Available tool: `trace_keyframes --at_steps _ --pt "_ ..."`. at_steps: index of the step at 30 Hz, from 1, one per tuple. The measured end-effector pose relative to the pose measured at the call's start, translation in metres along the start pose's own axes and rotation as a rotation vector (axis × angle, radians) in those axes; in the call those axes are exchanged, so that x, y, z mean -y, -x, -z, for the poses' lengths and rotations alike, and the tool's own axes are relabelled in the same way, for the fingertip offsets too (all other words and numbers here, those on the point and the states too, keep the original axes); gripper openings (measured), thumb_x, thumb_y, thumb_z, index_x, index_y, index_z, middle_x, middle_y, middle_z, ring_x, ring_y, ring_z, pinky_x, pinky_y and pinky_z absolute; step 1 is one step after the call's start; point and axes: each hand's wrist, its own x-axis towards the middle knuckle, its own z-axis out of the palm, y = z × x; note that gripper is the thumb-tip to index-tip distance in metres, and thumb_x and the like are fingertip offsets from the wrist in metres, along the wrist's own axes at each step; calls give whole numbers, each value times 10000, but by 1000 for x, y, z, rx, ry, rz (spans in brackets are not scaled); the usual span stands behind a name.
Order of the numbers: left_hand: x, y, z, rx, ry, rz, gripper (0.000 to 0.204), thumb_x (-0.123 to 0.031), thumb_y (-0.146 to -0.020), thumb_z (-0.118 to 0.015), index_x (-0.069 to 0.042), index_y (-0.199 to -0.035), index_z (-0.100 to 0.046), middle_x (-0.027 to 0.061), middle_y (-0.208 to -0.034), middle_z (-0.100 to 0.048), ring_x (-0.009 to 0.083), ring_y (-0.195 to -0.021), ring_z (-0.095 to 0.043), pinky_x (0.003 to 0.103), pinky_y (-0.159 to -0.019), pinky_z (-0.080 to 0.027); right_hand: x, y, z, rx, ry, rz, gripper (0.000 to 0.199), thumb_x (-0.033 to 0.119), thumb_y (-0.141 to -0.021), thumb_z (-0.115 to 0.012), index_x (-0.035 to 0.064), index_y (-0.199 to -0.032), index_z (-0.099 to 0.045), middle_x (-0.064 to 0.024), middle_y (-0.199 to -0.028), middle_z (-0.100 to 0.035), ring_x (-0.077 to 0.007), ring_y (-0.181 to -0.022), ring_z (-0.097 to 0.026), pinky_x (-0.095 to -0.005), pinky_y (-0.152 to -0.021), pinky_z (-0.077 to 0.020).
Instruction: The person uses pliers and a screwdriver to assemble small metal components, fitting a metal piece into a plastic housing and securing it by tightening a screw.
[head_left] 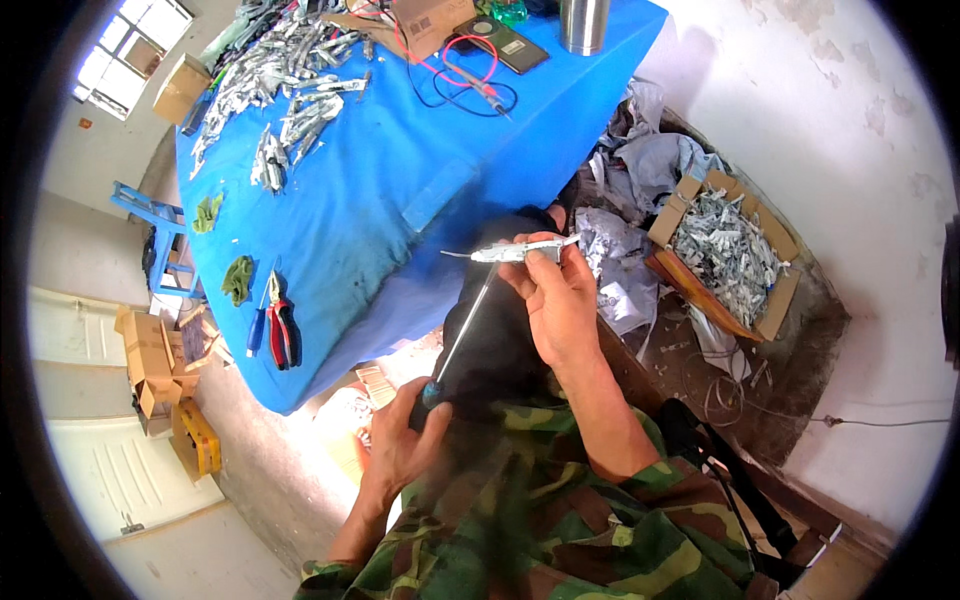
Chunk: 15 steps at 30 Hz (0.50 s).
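Observation:
My left hand [405,437] is closed around the dark blue handle of a screwdriver [465,333]. The long metal shaft slants up and to the right, and its tip comes to the underside of a slim silvery-white part [515,251]. That part lies level between the thumb and fingers of my right hand [556,300], with a thin pale wire or prong sticking out at its left end. Whether the tip touches the part, I cannot tell. Both hands are over my dark trousers, off the table's near edge.
The blue-covered table [370,200] bears a heap of similar silvery parts [270,85], red-handled pliers [283,330], a blue screwdriver [259,325], a cable with probe [480,88], a phone [508,45] and a steel cup [584,25]. Right, a cardboard box [785,300] holds more parts.

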Motion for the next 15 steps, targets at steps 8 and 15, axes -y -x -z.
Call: trace_keyframes --at_steps 8,15 --pt "4 -7 0 -5 14 45 311 -162 -902 -678 7 -1156 -619 99 -759 -665 166 -668 -633 310 -638 -505 -13 2 -6 10 -40 -2 162 32 -986 -558 5 -1143 -535 -158 -1231 -590 -238 -1075 -637 -392 -931 -578" --pt "5 -16 -4 -11 -2 101 310 -167 -921 -659 6 -1174 -618 99 -758 -664 160 -677 -636 308 -644 -510 -24 -7 -8 21 -49 -47 167 37 -999 -544 25 -1155 -488 -216 -1312 -578 -244 -1063 -649 -402 -932 -579"
